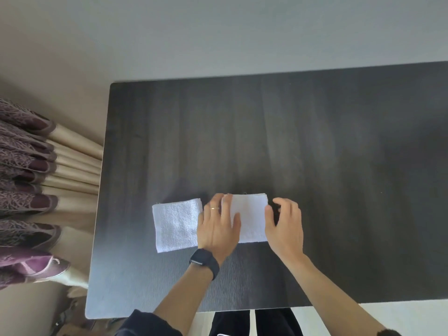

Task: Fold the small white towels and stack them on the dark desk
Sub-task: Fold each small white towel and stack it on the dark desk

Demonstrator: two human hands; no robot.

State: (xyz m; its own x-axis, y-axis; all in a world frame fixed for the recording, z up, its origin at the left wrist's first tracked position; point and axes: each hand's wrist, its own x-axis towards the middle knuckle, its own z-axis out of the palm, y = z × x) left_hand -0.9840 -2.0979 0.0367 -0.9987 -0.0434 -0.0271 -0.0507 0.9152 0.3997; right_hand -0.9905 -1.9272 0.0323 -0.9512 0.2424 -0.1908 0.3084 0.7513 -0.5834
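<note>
Two small white towels lie folded on the dark desk (315,141). One folded towel (175,225) sits alone to the left, untouched. The second folded towel (251,215) lies between my hands. My left hand (218,226), with a ring and a dark wristwatch, rests flat on that towel's left part, fingers straight. My right hand (284,226) is at the towel's right edge, thumb against the cloth and fingers loosely curled over the desk beside it. Whether it pinches the edge cannot be seen.
Purple and beige curtains (36,190) hang past the desk's left edge. A pale wall runs behind the desk's far edge. The desk's near edge is just above my dark trousers (254,321).
</note>
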